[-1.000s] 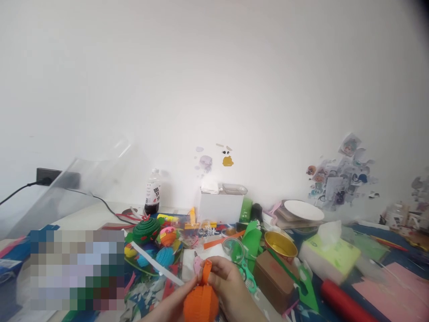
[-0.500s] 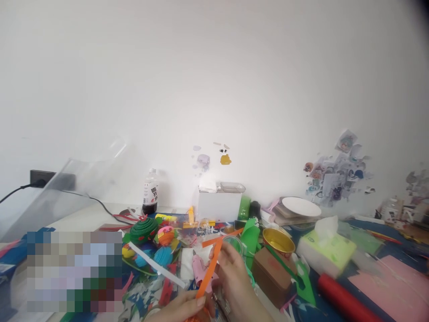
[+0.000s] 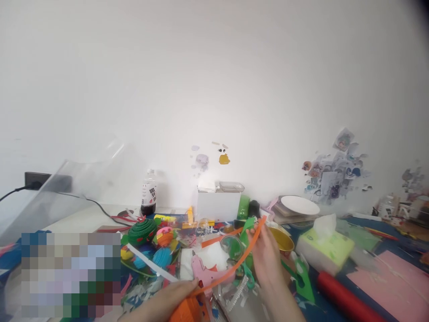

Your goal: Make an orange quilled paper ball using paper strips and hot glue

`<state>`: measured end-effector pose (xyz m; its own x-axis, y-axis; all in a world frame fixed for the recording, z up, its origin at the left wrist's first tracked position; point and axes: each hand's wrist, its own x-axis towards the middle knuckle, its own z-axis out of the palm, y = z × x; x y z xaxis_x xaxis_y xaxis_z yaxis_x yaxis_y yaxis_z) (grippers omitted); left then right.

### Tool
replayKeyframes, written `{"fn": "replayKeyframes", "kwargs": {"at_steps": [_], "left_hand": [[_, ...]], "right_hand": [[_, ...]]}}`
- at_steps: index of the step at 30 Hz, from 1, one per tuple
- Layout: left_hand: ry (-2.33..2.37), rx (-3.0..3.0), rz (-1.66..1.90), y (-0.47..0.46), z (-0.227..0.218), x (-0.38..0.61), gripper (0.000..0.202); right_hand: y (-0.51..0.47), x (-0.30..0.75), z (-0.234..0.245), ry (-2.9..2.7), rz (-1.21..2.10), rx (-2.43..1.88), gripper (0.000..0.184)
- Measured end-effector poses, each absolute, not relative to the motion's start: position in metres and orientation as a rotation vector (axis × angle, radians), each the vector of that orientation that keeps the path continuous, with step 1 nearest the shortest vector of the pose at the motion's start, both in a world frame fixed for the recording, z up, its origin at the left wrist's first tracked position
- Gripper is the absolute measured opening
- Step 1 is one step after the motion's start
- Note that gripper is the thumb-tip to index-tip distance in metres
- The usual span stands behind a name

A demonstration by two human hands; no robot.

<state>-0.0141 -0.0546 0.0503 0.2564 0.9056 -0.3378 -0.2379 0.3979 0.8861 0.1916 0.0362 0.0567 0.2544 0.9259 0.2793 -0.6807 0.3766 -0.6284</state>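
My right hand (image 3: 266, 250) is raised at right of centre, fingers closed on the upper end of an orange paper strip (image 3: 239, 263). The strip curves down to my left hand (image 3: 174, 297), which is closed at the bottom of the view. Under the left fingers is a ribbed orange paper piece (image 3: 186, 309), partly cut off by the lower edge; the strip runs to it. Behind the strip lies a pink glue gun (image 3: 201, 270) on white paper. Close to my right wrist are teal-handled scissors (image 3: 248, 273), partly hidden.
Left stands a plate of coloured paper pieces, including a green coiled one (image 3: 142, 231). Paper scraps (image 3: 147, 286) litter the front. Rightward are a golden tin (image 3: 283, 241), a tissue box (image 3: 328, 250) and a red roll (image 3: 348, 297). A bottle (image 3: 149, 194) stands by the wall.
My right hand has moved up and right with the strip's end, drawing it into a long curve. The left hand has shifted slightly, and more of the ribbed orange piece shows.
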Motion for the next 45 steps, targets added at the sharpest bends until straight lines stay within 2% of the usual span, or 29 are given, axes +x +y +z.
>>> {"fn": "replayKeyframes", "kwargs": {"at_steps": [4,8,13,16,20,23,29,35,45], "left_hand": [[1.134,0.561,1.168,-0.038,0.053,-0.025,0.026],[1.055,0.432,1.359,-0.03,0.053,-0.035,0.017],[0.919,0.509,1.399,-0.035,0.06,-0.03,0.016],[0.88,0.597,1.381,-0.039,0.061,-0.024,0.01],[0.889,0.791,1.394,-0.044,0.058,-0.018,0.026],[0.89,0.83,1.408,-0.046,0.056,-0.016,0.036],[0.831,0.824,1.39,-0.049,0.054,-0.017,0.036],[0.835,0.869,1.352,-0.042,0.047,-0.02,0.046],[0.869,0.99,1.379,-0.043,0.048,-0.021,0.048]], "right_hand": [[0.031,0.188,0.06,-0.766,1.135,-0.409,0.02],[0.024,0.178,0.056,-0.962,1.082,-0.495,0.023],[0.013,0.171,0.05,-1.345,0.761,-0.685,0.021],[0.004,0.161,0.045,-1.732,0.547,-0.606,0.017],[-0.007,0.145,0.037,-1.985,0.37,-0.483,0.024],[-0.013,0.139,0.034,-2.06,0.22,-0.478,0.025],[-0.014,0.14,0.035,-2.114,0.018,-0.499,0.025],[-0.012,0.139,0.033,-2.116,-0.123,-0.52,0.024],[-0.015,0.137,0.032,-2.089,-0.163,-0.571,0.023]]}}
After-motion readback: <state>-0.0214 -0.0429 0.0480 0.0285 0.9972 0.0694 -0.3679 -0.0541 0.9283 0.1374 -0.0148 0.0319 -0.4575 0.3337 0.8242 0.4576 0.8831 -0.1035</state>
